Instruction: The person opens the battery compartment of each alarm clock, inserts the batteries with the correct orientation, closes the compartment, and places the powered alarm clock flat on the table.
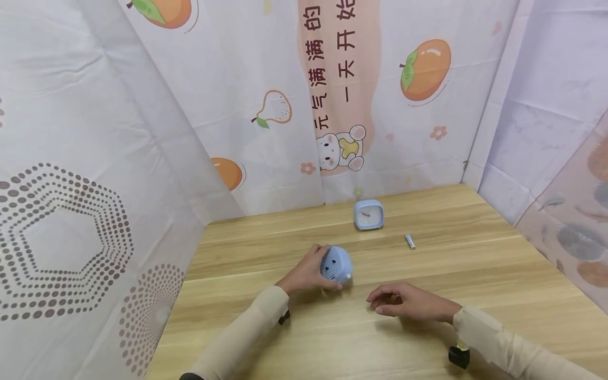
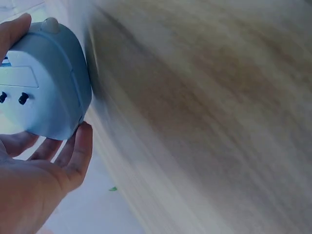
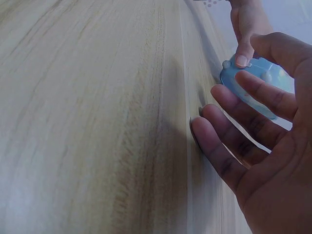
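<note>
A light-blue alarm clock [image 1: 338,264] is in the grip of my left hand [image 1: 311,269], the thumb at its near side and the fingers at its far side. Two black knobs show on the clock's back [image 2: 36,109] in the left wrist view, and a pale round button is at one corner. Its dial is turned away from these views. Just right of it, my right hand [image 1: 410,302] is over the table with loosely bent fingers and nothing in them. In the right wrist view those fingers [image 3: 222,146] overlap part of the clock.
Another light-blue alarm clock [image 1: 369,215] stands at the back of the wooden table [image 1: 266,237], its pale dial facing forward. To its right lies a small pale cylinder [image 1: 410,241] with a dark end. Printed curtains [image 1: 266,158] hang behind the table and at both sides.
</note>
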`<state>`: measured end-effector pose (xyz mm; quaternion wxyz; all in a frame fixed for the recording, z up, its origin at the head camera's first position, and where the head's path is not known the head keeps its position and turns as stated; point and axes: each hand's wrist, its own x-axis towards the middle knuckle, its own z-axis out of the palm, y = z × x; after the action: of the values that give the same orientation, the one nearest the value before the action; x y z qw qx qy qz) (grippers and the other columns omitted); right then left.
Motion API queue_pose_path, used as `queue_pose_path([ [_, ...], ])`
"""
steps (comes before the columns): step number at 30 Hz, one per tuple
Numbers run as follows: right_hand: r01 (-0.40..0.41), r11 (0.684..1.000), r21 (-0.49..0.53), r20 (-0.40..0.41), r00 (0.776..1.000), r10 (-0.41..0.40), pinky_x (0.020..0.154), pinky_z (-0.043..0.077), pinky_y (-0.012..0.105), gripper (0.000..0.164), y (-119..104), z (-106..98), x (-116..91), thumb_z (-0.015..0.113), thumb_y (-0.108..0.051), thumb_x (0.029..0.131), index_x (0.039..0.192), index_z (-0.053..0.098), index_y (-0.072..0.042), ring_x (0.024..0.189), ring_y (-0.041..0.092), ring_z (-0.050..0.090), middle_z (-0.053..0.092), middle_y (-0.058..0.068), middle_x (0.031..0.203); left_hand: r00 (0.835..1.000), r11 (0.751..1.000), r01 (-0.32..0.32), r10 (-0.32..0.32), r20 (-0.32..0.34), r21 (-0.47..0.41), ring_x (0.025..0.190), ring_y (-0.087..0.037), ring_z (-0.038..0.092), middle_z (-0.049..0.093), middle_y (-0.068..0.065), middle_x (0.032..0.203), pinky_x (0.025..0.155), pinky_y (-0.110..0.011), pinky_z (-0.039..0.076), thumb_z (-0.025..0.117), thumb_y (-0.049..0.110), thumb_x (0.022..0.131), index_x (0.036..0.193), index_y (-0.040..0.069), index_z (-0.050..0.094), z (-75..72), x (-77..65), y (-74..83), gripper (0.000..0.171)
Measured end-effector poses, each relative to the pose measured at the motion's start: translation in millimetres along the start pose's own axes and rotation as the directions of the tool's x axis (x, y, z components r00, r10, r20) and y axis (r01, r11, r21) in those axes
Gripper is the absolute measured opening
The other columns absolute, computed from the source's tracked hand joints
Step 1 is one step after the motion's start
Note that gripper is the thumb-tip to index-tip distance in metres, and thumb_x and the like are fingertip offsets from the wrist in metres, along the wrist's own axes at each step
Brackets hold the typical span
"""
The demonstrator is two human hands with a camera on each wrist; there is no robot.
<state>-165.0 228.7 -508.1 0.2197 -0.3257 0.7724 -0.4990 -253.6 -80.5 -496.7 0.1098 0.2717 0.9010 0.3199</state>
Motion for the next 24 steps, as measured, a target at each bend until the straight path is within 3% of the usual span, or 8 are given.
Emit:
queue_pose_path([
  [7,0.001,1.000,0.013,0.007,1.000,-0.001,0.095,0.052,0.029,0.029,-3.0,-1.3,2.2,0.061,-0.017,0.105,0.131,0.066,-0.006,0.112,0.022,0.066,0.069,0.010,0.124,0.998,0.987,-0.050,0.055,-0.027,0.155,0.125,-0.019,0.046,0.044,-0.008,0.148,0.102,-0.036,0.046,0.091,0.053,0.072,0.155,0.010,0.044,9.7,-1.3,4.1,0.106],
  [15,-0.025,1.000,0.011,0.008,1.000,0.024,0.096,0.051,0.029,0.029,-2.9,-2.4,3.2,0.060,-0.022,0.106,0.131,0.066,-0.008,0.112,0.020,0.065,0.069,0.007,0.126,0.997,0.972,-0.075,0.080,-0.014,0.221,0.131,-0.022,0.040,0.045,-0.006,0.147,0.105,-0.038,0.044,0.090,0.057,0.072,0.155,0.010,0.045,14.0,-4.4,6.8,0.105],
  [19,-0.040,0.999,-0.001,-0.007,0.999,0.040,0.096,0.051,0.027,0.030,-4.3,-3.3,5.0,0.060,-0.024,0.106,0.131,0.067,-0.008,0.113,0.018,0.065,0.069,0.008,0.126,0.997,0.974,-0.078,0.079,0.003,0.214,0.137,-0.024,0.036,0.044,-0.007,0.151,0.110,-0.041,0.041,0.091,0.056,0.072,0.157,0.008,0.041,14.3,-5.7,5.5,0.109],
  [24,-0.058,0.998,-0.034,-0.054,0.997,0.056,0.087,0.054,0.028,0.028,-4.8,-4.2,10.8,0.061,-0.027,0.106,0.128,0.069,-0.010,0.106,0.014,0.065,0.070,0.006,0.125,0.998,0.988,-0.062,0.057,0.040,0.142,0.136,-0.024,0.037,0.041,-0.010,0.153,0.114,-0.042,0.039,0.092,0.053,0.071,0.160,0.005,0.033,12.5,-7.9,3.4,0.117],
])
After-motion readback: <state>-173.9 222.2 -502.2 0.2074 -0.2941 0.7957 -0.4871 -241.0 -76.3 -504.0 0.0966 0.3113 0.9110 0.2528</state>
